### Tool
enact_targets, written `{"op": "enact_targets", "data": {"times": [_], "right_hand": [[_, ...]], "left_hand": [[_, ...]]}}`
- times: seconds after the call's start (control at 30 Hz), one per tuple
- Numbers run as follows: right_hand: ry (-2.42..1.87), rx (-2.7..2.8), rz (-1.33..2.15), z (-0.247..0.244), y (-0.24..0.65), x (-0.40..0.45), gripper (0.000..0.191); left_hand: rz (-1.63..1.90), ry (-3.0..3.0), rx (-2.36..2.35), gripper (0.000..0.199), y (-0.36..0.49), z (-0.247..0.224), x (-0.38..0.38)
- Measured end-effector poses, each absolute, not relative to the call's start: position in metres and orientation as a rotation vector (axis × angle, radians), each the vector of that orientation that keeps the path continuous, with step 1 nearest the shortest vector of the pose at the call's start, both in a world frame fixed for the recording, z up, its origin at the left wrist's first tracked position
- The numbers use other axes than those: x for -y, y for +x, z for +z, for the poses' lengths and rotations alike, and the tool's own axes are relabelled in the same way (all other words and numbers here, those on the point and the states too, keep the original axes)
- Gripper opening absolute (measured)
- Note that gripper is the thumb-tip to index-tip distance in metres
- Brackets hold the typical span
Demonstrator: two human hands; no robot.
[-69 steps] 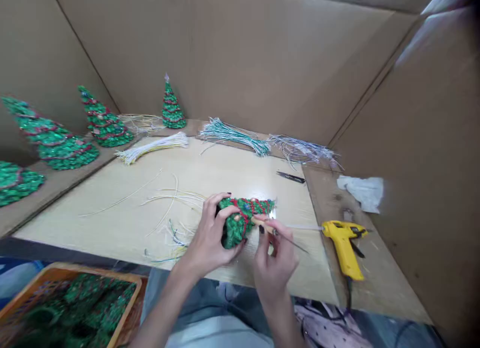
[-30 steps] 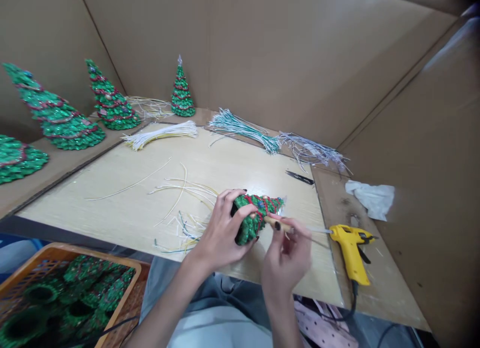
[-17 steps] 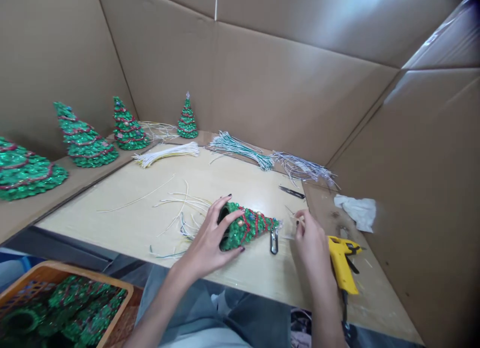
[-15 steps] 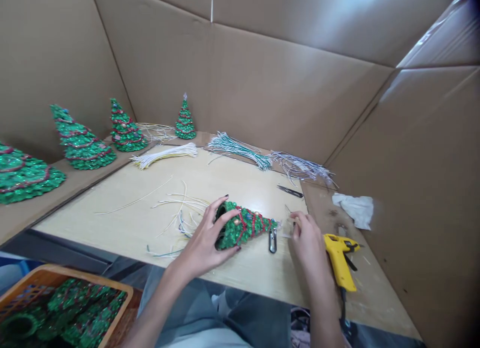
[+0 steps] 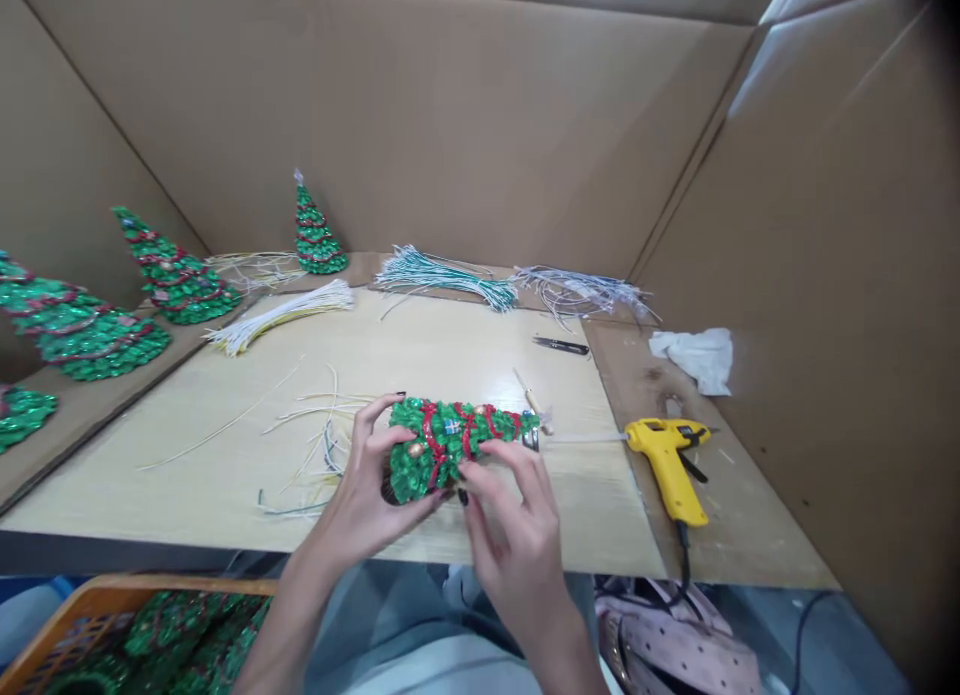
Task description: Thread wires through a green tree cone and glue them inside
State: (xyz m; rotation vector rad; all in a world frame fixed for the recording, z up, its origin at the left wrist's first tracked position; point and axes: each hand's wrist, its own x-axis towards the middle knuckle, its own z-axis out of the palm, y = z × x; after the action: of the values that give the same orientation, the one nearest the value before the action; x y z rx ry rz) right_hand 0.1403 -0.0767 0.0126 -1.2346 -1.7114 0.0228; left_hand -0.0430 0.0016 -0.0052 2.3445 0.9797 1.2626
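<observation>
A small green Christmas tree (image 5: 427,467) with red garland and little ornaments lies on its side above the table, its tip pointing right. My left hand (image 5: 367,485) is closed around its wide base. My right hand (image 5: 517,510) has its fingertips on the lower side of the tree near the middle, at the garland. Whether a small piece is pinched there I cannot tell. Just beyond the tree tip lies a thin pointed tool (image 5: 529,395) with a light handle. A metal clipper (image 5: 531,439) is partly hidden by the tip.
A yellow glue gun (image 5: 671,465) lies at the right, near a white cloth (image 5: 697,359). Black snips (image 5: 560,345) and bundles of white (image 5: 289,313) and green ties (image 5: 446,277) lie farther back. Finished trees (image 5: 319,237) stand left and behind. An orange basket (image 5: 112,600) holds more trees.
My right hand has moved left from the pointed tool, which now lies on the table, to the tree. The tree has been rolled a little in my left hand. The view has shifted right.
</observation>
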Motion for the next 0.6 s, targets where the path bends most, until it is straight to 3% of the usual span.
{"op": "enact_targets", "data": {"times": [0.6], "right_hand": [[-1.193, 1.728, -0.066, -0.015, 0.144, 0.083, 0.046]], "left_hand": [[1.234, 2.518, -0.858, 0.066, -0.040, -0.005, 0.001]]}}
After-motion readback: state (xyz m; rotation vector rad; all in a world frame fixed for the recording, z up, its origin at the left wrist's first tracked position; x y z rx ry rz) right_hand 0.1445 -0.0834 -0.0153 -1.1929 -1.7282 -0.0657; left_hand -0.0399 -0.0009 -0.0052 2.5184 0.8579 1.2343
